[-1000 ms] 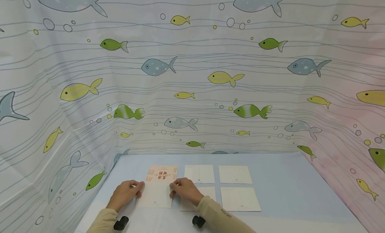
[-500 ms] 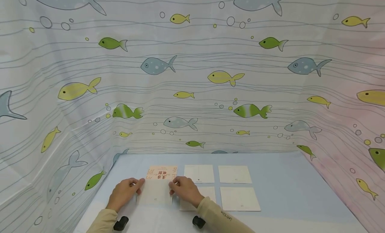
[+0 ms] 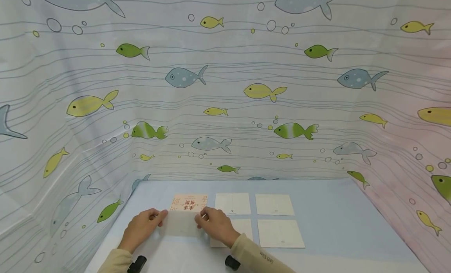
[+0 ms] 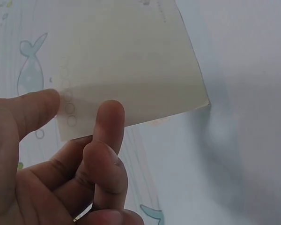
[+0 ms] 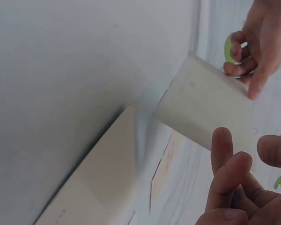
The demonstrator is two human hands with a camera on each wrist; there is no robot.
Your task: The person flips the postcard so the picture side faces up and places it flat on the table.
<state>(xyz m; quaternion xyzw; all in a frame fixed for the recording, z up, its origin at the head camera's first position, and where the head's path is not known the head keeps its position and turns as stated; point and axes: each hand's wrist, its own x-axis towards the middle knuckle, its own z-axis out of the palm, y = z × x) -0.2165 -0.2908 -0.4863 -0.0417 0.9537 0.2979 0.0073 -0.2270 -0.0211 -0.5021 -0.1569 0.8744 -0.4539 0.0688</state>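
A pale cream card (image 3: 181, 223), blank but for small faint print, is held between both hands. My left hand (image 3: 142, 228) pinches its far left corner, and my right hand (image 3: 217, 225) pinches its far right corner. In the right wrist view the card (image 5: 206, 101) is tilted up off the table, with the other hand (image 5: 260, 47) at its opposite edge. In the left wrist view thumb and fingertips (image 4: 110, 115) meet the card near a row of small printed circles. Just beyond it lies an orange card (image 3: 189, 202) with red characters, its near part hidden.
To the right, two cream cards (image 3: 232, 203) (image 3: 275, 204) lie in the far row. Nearer are another cream card (image 3: 280, 234) and one partly under my right hand (image 3: 243, 227). A fish-patterned curtain (image 3: 232, 85) surrounds the pale blue table (image 3: 338, 222).
The cream card in both hands has lifted and tilted, its near edge coming up off the table. My left hand has shifted slightly left and the right one slightly left too.
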